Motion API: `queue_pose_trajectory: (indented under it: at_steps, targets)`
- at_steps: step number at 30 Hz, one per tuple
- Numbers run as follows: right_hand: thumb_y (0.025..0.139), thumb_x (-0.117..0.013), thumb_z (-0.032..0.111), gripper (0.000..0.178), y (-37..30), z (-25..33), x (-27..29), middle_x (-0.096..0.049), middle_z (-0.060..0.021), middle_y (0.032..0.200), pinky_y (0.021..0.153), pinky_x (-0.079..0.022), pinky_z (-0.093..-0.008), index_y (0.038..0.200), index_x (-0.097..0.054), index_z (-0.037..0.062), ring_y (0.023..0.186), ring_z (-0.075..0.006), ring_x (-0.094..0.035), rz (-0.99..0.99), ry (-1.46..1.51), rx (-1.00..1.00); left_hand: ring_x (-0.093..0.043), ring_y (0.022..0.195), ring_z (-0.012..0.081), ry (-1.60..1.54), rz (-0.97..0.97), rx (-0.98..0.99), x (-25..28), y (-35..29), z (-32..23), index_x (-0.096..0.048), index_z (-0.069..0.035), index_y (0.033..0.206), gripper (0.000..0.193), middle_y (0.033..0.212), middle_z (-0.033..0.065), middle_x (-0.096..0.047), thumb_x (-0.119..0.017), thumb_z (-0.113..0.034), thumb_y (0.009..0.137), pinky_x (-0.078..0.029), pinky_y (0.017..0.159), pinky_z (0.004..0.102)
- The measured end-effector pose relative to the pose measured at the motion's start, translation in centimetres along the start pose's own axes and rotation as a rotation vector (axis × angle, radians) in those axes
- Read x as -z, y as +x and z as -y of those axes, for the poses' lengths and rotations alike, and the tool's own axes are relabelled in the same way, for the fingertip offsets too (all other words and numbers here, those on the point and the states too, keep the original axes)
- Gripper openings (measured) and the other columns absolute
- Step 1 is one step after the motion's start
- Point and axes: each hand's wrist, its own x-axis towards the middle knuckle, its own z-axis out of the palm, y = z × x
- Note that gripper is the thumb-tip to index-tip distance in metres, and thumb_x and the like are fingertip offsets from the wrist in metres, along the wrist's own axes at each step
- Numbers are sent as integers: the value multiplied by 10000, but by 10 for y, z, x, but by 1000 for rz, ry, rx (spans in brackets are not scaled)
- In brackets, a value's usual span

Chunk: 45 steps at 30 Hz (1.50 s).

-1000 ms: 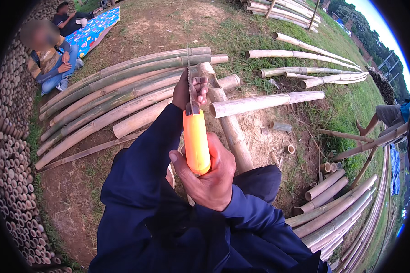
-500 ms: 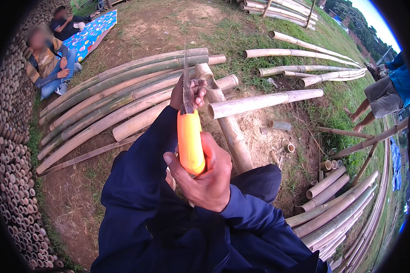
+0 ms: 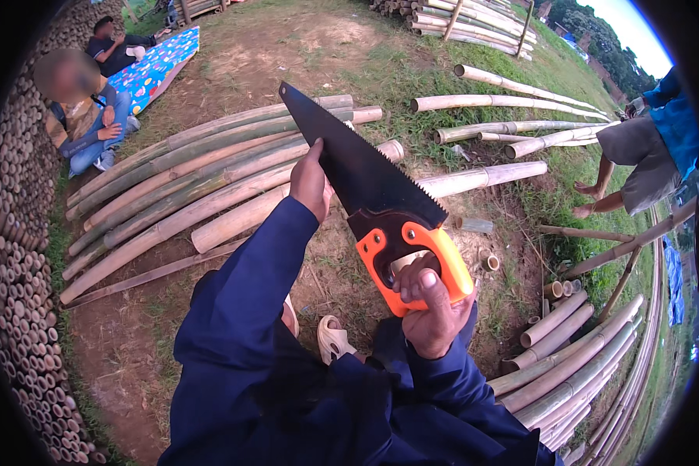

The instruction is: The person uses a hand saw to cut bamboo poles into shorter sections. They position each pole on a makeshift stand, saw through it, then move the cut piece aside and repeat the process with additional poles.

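A hand saw with a dark blade and an orange-and-black handle is turned with its broad side to me. My right hand is closed round the orange handle, its thumb uppermost. On the blade's toothless edge, about halfway along, my left hand pinches the metal; the thumb lies on the near face and the other fingers are mostly hidden behind. The teeth point right and the tip points to the far left. Behind the blade, a pale bamboo pole lies partly covered by it.
Several long bamboo poles lie at the left, more at the far right and a pile at the near right. Cut bamboo is stacked along the left. Two people sit at the far left; another person stands at the right.
The saw has turned from edge-on to broadside. Its handle and my right hand have swung right, and the blade now slants to the far left. My left hand remains on the blade.
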Motion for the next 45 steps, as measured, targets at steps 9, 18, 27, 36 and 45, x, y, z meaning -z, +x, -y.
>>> queue_pose_trajectory:
  at_steps: [9, 18, 27, 36, 45]
  targets:
    - [1008, -608, 282, 269, -10, 6, 59, -450, 1, 655, 614, -463, -321, 858, -511, 81, 580, -135, -488, -109, 161, -83, -678, 759, 112, 216, -65, 23, -10, -5, 9, -669, -133, 1090, 322, 928, -13, -741, -535, -425, 1063, -493, 679, 310]
    - [887, -835, 197, 269, -49, 5, 73, -710, -90, 789, 654, -537, -319, 952, -678, -12, 679, -184, -674, 165, -357, 166, -662, 832, 180, 346, -21, 79, -36, -15, -14, -614, -113, 1150, 543, 949, 56, -700, -665, -613, 944, -510, 781, 346]
    - [850, -848, 164, 241, -52, 5, 70, -727, -100, 800, 625, -523, -317, 936, -694, -1, 650, -206, -685, 228, -542, 246, -691, 828, 207, 343, 47, 104, -28, -16, -16, -545, -62, 1203, 695, 943, 105, -696, -703, -663, 892, -520, 790, 350]
    - [949, -767, 200, 295, -51, 1, 65, -692, -100, 751, 601, -515, -298, 968, -657, -73, 626, -160, -640, 51, -300, 217, -664, 868, 207, 309, 51, 90, -33, -18, -18, -557, -29, 1310, 738, 963, 84, -682, -676, -647, 925, -519, 812, 368]
    - [972, -673, 193, 245, 20, 13, 68, -547, -51, 655, 570, -480, -314, 911, -593, -31, 573, -145, -537, -77, -76, 263, -711, 960, 208, 402, 72, 22, -35, -21, -21, -584, 1, 1307, 559, 1134, 133, -719, -647, -465, 1005, -550, 832, 353]
